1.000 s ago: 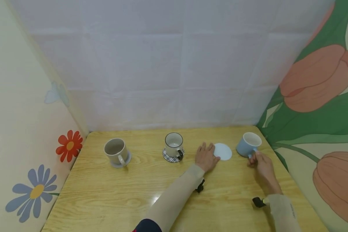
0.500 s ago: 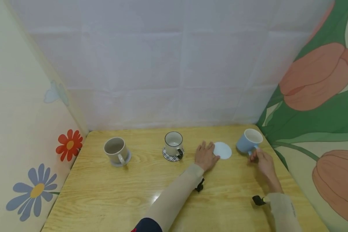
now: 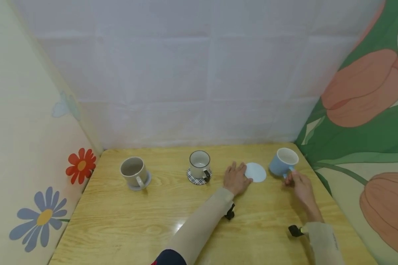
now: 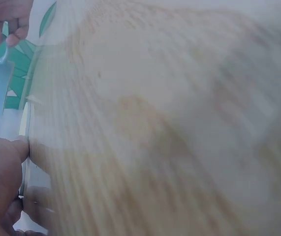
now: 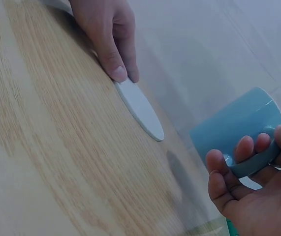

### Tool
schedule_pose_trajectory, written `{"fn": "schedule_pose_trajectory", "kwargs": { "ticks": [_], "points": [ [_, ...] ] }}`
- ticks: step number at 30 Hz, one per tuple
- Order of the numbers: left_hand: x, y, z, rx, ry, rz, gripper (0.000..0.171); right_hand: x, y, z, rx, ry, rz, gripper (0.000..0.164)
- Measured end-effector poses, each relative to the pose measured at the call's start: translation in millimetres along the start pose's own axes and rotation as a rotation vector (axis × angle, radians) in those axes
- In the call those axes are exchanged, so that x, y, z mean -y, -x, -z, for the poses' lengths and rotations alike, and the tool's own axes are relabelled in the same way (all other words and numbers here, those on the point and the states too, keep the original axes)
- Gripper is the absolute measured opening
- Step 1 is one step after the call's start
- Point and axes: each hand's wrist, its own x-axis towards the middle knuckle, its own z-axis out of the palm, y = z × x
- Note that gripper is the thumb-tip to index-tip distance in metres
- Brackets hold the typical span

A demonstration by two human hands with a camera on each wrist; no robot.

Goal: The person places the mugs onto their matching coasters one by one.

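Note:
Near the back right of the table, my right hand point(image 3: 302, 187) grips the handle of a light-blue mug point(image 3: 278, 165) with a white inside. The right wrist view has this mug point(image 5: 238, 123) tilted and raised off the table, its shadow below, fingers curled through the handle. To its left lies a round white coaster point(image 3: 256, 172), flat on the wood. My left hand point(image 3: 235, 180) holds the coaster's left side, thumb at the near edge and fingers at the far edge. In the left wrist view, part of the left hand point(image 4: 0, 172) is cut off by the frame.
A white mug point(image 3: 197, 169) with a dark rim and black handle stands on a checked coaster point(image 3: 193, 180), left of my left hand. Farther left, a beige mug point(image 3: 135, 178) sits on a grey coaster point(image 3: 147, 180). White cloth point(image 3: 199, 92) hangs behind the table point(image 3: 119, 221).
The blue mug rises slightly, then shifts a little to the left in my right hand. My left hand and the white coaster stay in place.

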Motion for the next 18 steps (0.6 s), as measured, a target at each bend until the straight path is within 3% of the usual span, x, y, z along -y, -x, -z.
{"fn": "schedule_pose_trajectory", "kwargs": {
  "ticks": [9, 18],
  "points": [
    [2.0, -2.2, -6.7, -0.038, 0.089, -0.005, 0.071, 2.0, 1.9, -0.4, -0.016, 0.012, 0.045, 0.053],
    [2.7, 0.3, -4.2, -0.045, 0.141, -0.009, 0.069, 5.2, 1.7, -0.6, -0.015, 0.043, 0.029, 0.049]
  ]
}}
